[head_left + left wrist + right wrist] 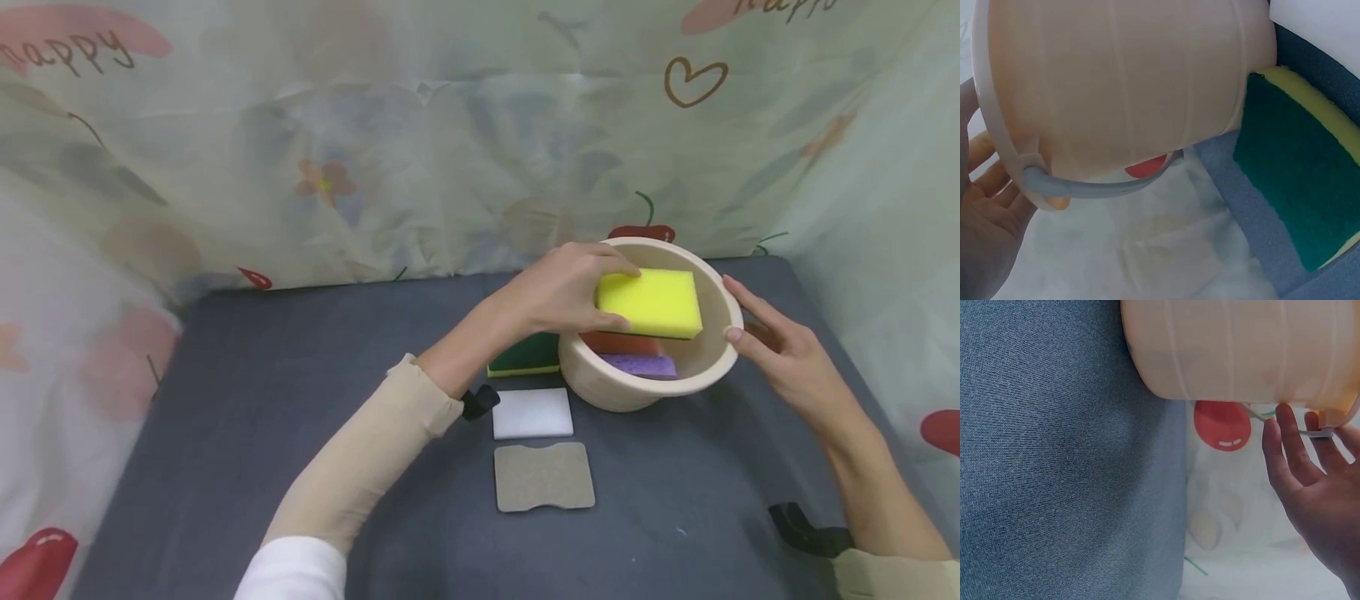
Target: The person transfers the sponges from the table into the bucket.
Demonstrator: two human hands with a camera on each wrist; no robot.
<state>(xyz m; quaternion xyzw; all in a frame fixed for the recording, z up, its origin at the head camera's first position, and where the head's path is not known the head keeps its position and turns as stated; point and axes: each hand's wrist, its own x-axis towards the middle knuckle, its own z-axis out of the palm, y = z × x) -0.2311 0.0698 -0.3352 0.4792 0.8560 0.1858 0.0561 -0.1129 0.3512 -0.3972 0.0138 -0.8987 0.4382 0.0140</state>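
My left hand (573,287) pinches a yellow sponge (651,302) with a dark underside, thumb at its near edge and fingers over the top. The sponge is at the mouth of a cream bucket (615,392). Inside the bucket lie an orange piece (618,342) and a purple sponge (637,365), both partly hidden. At the bucket's right rim, my right hand (791,367) touches with fairly straight, spread fingers. In the right wrist view those fingers (1294,447) lie along the bucket's side by its thin handle. The left wrist view shows the grey handle (1097,187) hanging along the bucket.
Left of the bucket, a green-and-yellow scouring sponge (525,357) lies partly behind my left forearm. Nearer me are a white rectangular pad (532,413) and a grey pad (543,477) with notched sides. A patterned curtain (420,167) borders the dark cloth-covered table (225,400).
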